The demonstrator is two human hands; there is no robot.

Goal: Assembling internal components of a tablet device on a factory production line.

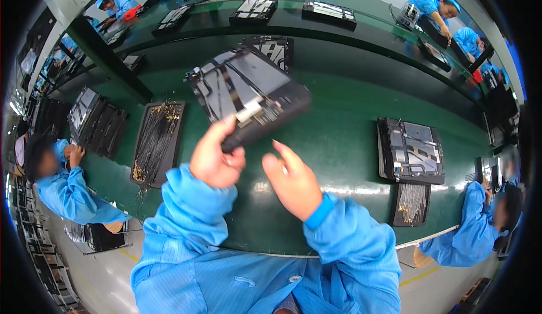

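Observation:
My left hand [217, 159] grips the near corner of a flat electronic device in a black tray [248, 85], thumb on top. Grey panels, black cables and a pale strip show on its upper side. It is tilted above the green table and slightly blurred. Just right of its near edge, my right hand [293, 184] is held with thumb and forefinger apart, not touching the device. Its other fingers are partly hidden. Behind the raised device, a similar device [274, 49] is partly covered by it.
Left on the green table [333, 145] lies a black tray of thin black cables with gold ends [155, 139]. A stack of similar devices [412, 150] stands right, above another cable tray [411, 204]. Co-workers in blue sit around; a raised shelf [361, 37] crosses the back.

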